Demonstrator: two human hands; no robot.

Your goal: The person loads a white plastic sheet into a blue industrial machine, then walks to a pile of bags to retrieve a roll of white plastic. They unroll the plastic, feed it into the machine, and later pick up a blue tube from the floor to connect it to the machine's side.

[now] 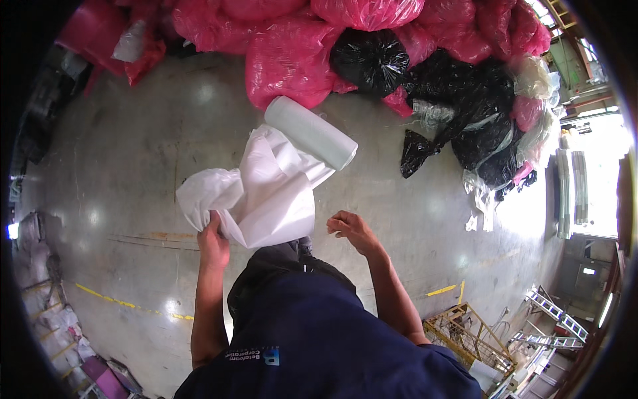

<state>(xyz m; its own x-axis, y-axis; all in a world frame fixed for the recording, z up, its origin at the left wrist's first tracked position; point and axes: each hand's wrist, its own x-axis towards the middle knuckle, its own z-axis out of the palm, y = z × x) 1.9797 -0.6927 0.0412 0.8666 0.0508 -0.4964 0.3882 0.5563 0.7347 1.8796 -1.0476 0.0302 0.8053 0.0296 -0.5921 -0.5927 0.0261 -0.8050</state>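
A roll of thin white sheeting [309, 133] lies slantwise on the floor ahead of me. From it a loose, crumpled length of white sheet [266, 199] stretches back toward my body. My left hand [214, 241] is closed on the near left edge of this sheet, with the thumb over the material. To the right of the sheet and apart from it, my right hand [352, 229] hangs with its fingers curled in, and nothing shows in them. Part of the floor and my legs are hidden by the sheet.
Filled pink plastic bags [289, 63] pile up along the far side, with black bags [482, 110] at the far right. A yellow metal frame [468, 336] and a ladder [558, 312] stand at the lower right. Yellow lines [106, 297] mark the concrete floor.
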